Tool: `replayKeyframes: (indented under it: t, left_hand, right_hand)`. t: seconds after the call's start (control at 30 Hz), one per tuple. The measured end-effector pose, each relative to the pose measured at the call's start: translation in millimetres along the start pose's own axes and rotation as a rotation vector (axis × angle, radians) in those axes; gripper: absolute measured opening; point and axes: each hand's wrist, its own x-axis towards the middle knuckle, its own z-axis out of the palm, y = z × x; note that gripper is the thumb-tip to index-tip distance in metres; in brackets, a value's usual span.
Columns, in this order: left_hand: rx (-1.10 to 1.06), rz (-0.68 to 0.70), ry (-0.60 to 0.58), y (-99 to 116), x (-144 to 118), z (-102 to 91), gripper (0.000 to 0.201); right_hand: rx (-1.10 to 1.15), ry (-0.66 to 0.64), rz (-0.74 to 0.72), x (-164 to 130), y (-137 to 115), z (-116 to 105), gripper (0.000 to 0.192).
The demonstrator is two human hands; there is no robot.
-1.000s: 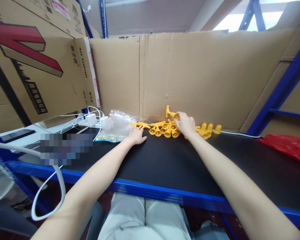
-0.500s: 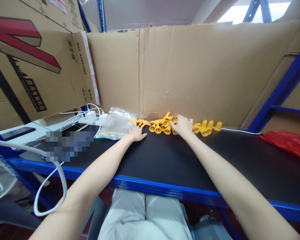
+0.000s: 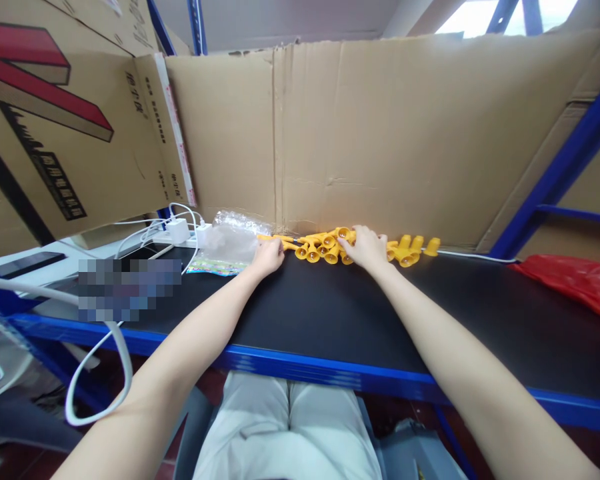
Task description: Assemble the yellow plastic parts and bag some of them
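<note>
A row of yellow plastic horns (image 3: 329,252), flared at one end with narrow stems, lies along the back of the black shelf top. My left hand (image 3: 269,258) is at the left end of the row, its fingers curled round the yellow stems. Over the middle of the pile my right hand (image 3: 367,248) is closed on horns, with the thumb towards the left; the pieces beneath its palm are hidden. To the right of that hand, more yellow horns (image 3: 407,253) stand or lie with their narrower ends up.
A clear plastic bag (image 3: 230,243) lies left of my left hand. Further left are white chargers (image 3: 178,230) and cables. A red plastic bag (image 3: 570,280) is at the right. Cardboard (image 3: 405,140) walls the back, and a blue beam (image 3: 305,367) edges the front.
My left hand has gone from spread fingers to fingers curled round the stems. The horns near the middle have shifted slightly together. My right hand has stayed on the pile.
</note>
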Motion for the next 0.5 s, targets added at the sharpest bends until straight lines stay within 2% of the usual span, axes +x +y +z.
replayKeyframes:
  t: [0.3, 0.4, 0.5]
  left_hand:
    - [-0.243, -0.005, 0.316, 5, 6, -14.0, 0.01]
    - [-0.33, -0.009, 0.368, 12, 5, -20.2, 0.01]
    - [-0.41, 0.021, 0.37, 22, 3, -23.8, 0.01]
  right_hand:
    - [0.024, 0.021, -0.056, 2, 14, 8, 0.037]
    - [0.018, 0.018, -0.07, 1, 14, 9, 0.036]
    - [0.004, -0.003, -0.082, 1, 14, 8, 0.034]
